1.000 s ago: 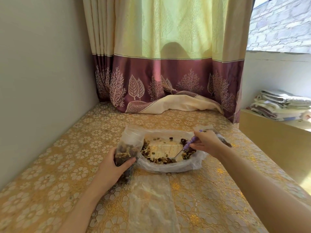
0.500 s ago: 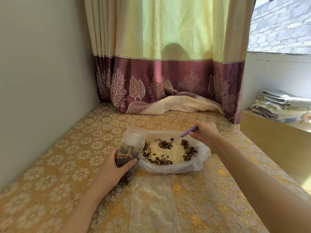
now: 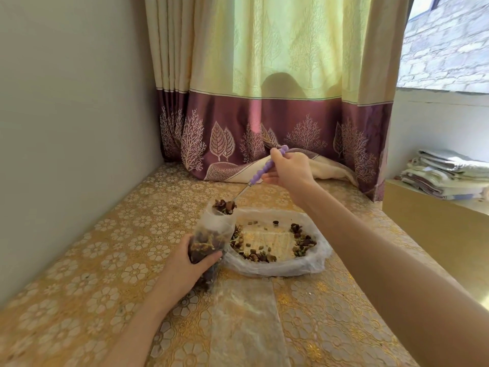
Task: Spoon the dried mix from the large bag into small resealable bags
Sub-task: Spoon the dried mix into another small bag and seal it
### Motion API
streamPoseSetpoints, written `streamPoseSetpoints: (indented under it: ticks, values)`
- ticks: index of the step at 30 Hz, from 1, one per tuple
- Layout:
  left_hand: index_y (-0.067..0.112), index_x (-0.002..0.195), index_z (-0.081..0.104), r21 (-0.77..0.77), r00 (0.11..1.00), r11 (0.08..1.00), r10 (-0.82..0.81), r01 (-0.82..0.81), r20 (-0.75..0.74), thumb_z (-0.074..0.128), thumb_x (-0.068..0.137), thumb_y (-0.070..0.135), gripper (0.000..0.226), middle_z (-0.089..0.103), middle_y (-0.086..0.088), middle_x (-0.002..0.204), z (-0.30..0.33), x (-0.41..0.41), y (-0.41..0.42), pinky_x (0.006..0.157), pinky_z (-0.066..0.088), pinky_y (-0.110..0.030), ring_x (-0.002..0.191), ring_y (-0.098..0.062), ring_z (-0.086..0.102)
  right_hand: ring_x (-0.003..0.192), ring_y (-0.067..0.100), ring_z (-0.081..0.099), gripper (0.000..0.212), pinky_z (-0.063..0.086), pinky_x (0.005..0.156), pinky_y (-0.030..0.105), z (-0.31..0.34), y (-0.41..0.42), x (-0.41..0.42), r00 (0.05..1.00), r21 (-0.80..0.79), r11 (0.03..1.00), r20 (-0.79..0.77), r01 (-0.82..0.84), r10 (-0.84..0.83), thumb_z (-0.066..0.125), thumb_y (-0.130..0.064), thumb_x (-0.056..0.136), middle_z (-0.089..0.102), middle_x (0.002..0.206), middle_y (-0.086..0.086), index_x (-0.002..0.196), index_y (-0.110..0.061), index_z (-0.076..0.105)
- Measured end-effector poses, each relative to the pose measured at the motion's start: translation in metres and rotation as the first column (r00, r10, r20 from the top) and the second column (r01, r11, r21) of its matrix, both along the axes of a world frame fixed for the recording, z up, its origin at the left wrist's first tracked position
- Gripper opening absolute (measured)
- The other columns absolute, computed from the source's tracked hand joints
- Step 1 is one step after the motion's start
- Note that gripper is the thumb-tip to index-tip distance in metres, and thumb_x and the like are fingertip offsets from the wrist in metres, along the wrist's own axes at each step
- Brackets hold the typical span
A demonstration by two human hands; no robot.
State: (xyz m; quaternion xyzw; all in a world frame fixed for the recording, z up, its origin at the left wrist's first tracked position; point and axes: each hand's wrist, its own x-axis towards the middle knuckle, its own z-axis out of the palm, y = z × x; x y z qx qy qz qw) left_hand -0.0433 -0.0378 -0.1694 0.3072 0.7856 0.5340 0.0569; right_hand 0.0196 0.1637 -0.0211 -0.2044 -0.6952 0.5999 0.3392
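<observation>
I see the left hand (image 3: 185, 263) wrapped around the small bag (image 3: 211, 234), upright just left of the large bag (image 3: 277, 263). Right hand (image 3: 289, 169) pinches the spoon (image 3: 260, 172); its loaded bowl sits at the small bag's mouth, below-left of the fingers.

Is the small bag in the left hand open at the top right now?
Open. The small bag stands upright in the left hand, its mouth spread, and the loaded spoon held by the right hand sits at the opening.
</observation>
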Motion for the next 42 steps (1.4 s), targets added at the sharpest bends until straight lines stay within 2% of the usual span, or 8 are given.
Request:
streamPoseSetpoints:
  ticks: [5, 11, 16, 21, 24, 27, 35, 42]
  values:
    - [0.035, 0.1, 0.05, 0.031, 1.0, 1.0, -0.004, 0.003, 0.025, 0.063, 0.058, 0.062, 0.052, 0.062, 0.013, 0.1, 0.0, -0.001, -0.001, 0.065, 0.039, -0.017, 0.091, 0.001, 0.056, 0.043, 0.012, 0.059, 0.032, 0.05, 0.046, 0.021, 0.006, -0.026, 0.002, 0.989, 0.242, 0.97, -0.138, -0.019, 0.054, 0.049, -0.017, 0.099, 0.064, 0.052, 0.007, 0.069, -0.008, 0.055]
    - [0.038, 0.1, 0.048, 0.024, 0.999, 1.0, 0.01, -0.011, 0.032, 0.065, 0.063, 0.058, 0.046, 0.057, 0.018, 0.1, 0.0, -0.002, 0.0, 0.064, 0.037, -0.014, 0.089, 0.009, 0.05, 0.05, 0.02, 0.063, 0.03, 0.056, 0.058, 0.031, 0.012, -0.036, 0.006, 0.981, 0.41, 0.91, -0.193, 0.062, 0.02, 0.049, -0.019, 0.099, 0.067, 0.059, 0.011, 0.071, -0.008, 0.057]
    - [0.036, 0.105, 0.047, 0.028, 1.0, 1.0, 0.007, -0.008, 0.019, 0.068, 0.072, 0.049, 0.041, 0.057, 0.018, 0.102, -0.002, -0.002, 0.0, 0.065, 0.037, -0.014, 0.091, 0.009, 0.049, 0.055, 0.024, 0.064, 0.031, 0.056, 0.06, 0.033, 0.007, -0.02, 0.015, 0.971, 0.25, 0.964, -0.235, 0.093, -0.033, 0.047, -0.021, 0.099, 0.069, 0.065, 0.018, 0.075, -0.004, 0.058]
    - [0.033, 0.108, 0.048, 0.026, 1.0, 1.0, 0.012, -0.013, 0.018, 0.068, 0.073, 0.047, 0.042, 0.056, 0.02, 0.102, -0.002, -0.001, 0.001, 0.065, 0.037, -0.013, 0.089, 0.011, 0.048, 0.049, 0.016, 0.061, 0.036, 0.052, 0.051, 0.021, -0.015, 0.014, 0.031, 0.962, -0.124, 0.98, -0.203, 0.158, -0.181, 0.045, -0.021, 0.1, 0.068, 0.059, 0.012, 0.07, -0.006, 0.058]
    - [0.033, 0.111, 0.047, 0.022, 1.0, 1.0, 0.01, -0.01, 0.025, 0.065, 0.069, 0.053, 0.049, 0.055, 0.021, 0.103, 0.0, 0.0, 0.001, 0.065, 0.036, -0.012, 0.09, 0.012, 0.047, 0.049, 0.015, 0.062, 0.037, 0.049, 0.047, 0.018, -0.033, 0.034, 0.043, 0.964, -0.25, 0.952, -0.149, 0.177, -0.219, 0.042, -0.016, 0.101, 0.067, 0.058, 0.013, 0.068, -0.004, 0.055]
    - [0.033, 0.11, 0.048, 0.027, 0.999, 1.0, 0.01, -0.011, 0.032, 0.063, 0.066, 0.057, 0.053, 0.056, 0.019, 0.103, 0.0, 0.0, 0.001, 0.065, 0.037, -0.012, 0.09, 0.012, 0.048, 0.049, 0.015, 0.06, 0.035, 0.051, 0.048, 0.019, -0.052, 0.048, 0.055, 0.974, -0.201, 0.956, -0.036, 0.212, -0.223, 0.043, -0.017, 0.1, 0.065, 0.067, 0.017, 0.071, -0.003, 0.055]
    - [0.031, 0.11, 0.048, 0.033, 0.999, 0.999, 0.009, -0.011, 0.041, 0.065, 0.069, 0.053, 0.049, 0.056, 0.019, 0.102, -0.001, -0.001, 0.001, 0.063, 0.037, -0.01, 0.09, 0.011, 0.049, 0.052, 0.013, 0.056, 0.03, 0.046, 0.047, 0.019, -0.076, 0.059, 0.073, 0.953, 0.113, 0.96, 0.134, 0.258, -0.272, 0.044, -0.018, 0.1, 0.061, 0.056, 0.002, 0.074, -0.008, 0.055]
    - [0.041, 0.104, 0.046, 0.036, 0.999, 0.999, 0.0, -0.002, 0.047, 0.062, 0.065, 0.057, 0.046, 0.056, 0.023, 0.101, 0.001, 0.002, 0.0, 0.061, 0.038, -0.008, 0.086, 0.016, 0.048, 0.043, 0.008, 0.06, 0.026, 0.05, 0.044, 0.017, -0.085, 0.066, 0.085, 0.967, -0.012, 0.975, 0.136, 0.22, -0.216, 0.042, -0.018, 0.101, 0.064, 0.047, 0.001, 0.084, -0.003, 0.054]
